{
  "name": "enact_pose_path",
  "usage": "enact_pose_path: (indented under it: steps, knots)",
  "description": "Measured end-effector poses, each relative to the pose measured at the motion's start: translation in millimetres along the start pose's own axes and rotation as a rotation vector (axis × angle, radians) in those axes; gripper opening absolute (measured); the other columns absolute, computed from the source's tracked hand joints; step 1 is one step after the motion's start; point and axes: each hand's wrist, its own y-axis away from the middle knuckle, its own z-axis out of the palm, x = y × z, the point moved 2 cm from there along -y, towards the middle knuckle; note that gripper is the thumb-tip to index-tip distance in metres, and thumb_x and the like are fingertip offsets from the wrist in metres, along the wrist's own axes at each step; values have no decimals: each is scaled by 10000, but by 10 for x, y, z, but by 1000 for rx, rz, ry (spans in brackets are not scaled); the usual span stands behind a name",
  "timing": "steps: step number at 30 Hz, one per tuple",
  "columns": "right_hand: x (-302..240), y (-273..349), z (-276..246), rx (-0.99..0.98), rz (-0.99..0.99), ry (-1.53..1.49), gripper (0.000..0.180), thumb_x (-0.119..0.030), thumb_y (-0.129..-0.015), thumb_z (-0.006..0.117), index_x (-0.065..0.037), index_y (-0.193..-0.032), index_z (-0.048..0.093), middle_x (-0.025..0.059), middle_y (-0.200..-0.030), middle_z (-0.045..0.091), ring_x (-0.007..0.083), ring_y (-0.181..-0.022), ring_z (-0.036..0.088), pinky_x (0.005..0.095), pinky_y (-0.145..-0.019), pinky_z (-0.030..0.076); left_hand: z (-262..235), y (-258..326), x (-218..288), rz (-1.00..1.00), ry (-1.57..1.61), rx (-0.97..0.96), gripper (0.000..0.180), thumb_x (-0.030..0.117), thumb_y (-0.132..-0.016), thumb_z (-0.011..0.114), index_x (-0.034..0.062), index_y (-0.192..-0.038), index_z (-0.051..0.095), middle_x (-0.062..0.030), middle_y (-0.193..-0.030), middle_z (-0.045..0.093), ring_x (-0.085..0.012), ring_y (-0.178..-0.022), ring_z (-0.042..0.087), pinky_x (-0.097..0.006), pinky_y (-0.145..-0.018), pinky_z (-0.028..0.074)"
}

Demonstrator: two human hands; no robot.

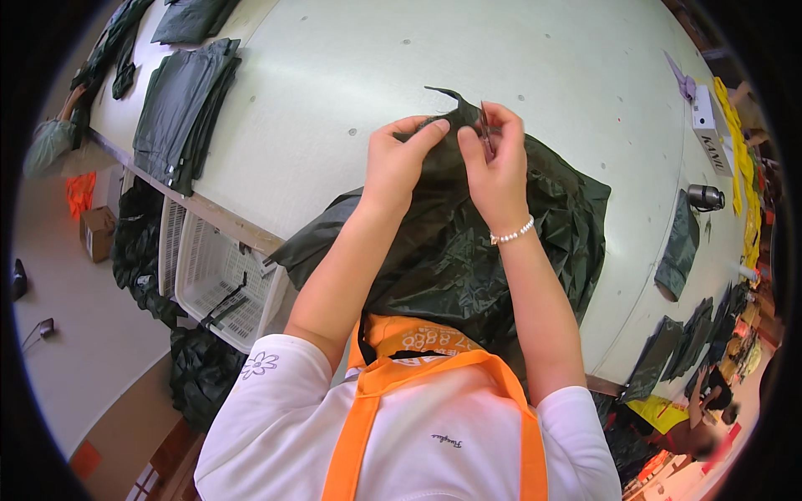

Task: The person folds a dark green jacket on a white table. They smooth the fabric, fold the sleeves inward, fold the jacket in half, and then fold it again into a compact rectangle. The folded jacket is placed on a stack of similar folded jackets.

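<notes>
Head view: my left hand [401, 159] & right hand [494, 167] pinch dark garment [468, 250] top edge between them; small snips [484, 134] in right; cloth hangs toward me.

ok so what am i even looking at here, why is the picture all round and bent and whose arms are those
This is one picture from a wide fisheye camera worn on a person's head, looking down at their own hands. That lens bends straight edges, so the pale table looks curved. There is no machine: the two bare forearms rising from the lower edge belong to the wearer.

The left hand pinches a dark green shiny garment spread on the table. The right hand, with a bead bracelet at the wrist, grips the same fabric and holds a small thin tool, too small to identify.

A stack of folded dark pieces lies far left, a white basket sits below the table edge, and another person works at lower right.
</notes>
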Motion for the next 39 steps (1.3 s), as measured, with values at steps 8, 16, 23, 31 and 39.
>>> enact_pose_path:
  steps: [8, 16, 23, 31, 39]
  knots:
    - [48, 23, -75, -51, -323, 352, 229, -90, -848, 641, -35, -1032, 517, 121, -968, 550, 259, -784, 596, 321, -651, 501, 18, 24, 59, -89, 105, 22, 111, 74, -784, 678, -24, -833, 659, -65, -789, 666, -103, -685, 612, -226, -624, 478]
    - [-62, -15, -61, -38, -394, 407, 209, -80, -826, 656, -50, -997, 541, 98, -925, 573, 265, -746, 594, 330, -627, 491, -14, 48, 64, -95, 69, -27, 133, 71, -768, 682, -17, -863, 651, -66, -813, 665, -115, -705, 620, -233, -646, 489]
    - [-75, 11, -97, -26, -363, 397, 149, -66, -851, 627, -38, -981, 560, 81, -897, 576, 216, -722, 580, 287, -658, 476, 31, 75, 64, -5, 1, -31, 119, 76, -781, 682, -24, -845, 667, -64, -806, 670, -101, -698, 609, -229, -627, 478]
    - [-415, -246, -252, -346, -93, 257, 219, -98, -849, 643, 5, -1039, 608, 95, -913, 571, 158, -738, 560, 257, -655, 467, 131, 182, 54, 751, -872, 132, 150, 6, -723, 710, 47, -867, 703, -42, -681, 607, -143, -579, 562, -254, -548, 434]
    - [-364, -146, -329, -334, -19, 233, 134, -76, -827, 656, 18, -921, 640, 75, -799, 594, 142, -642, 544, 260, -602, 458, 144, 245, -41, 1086, -946, 128, 171, -10, -648, 752, 68, -757, 645, -47, -643, 551, -179, -523, 523, -277, -471, 399]
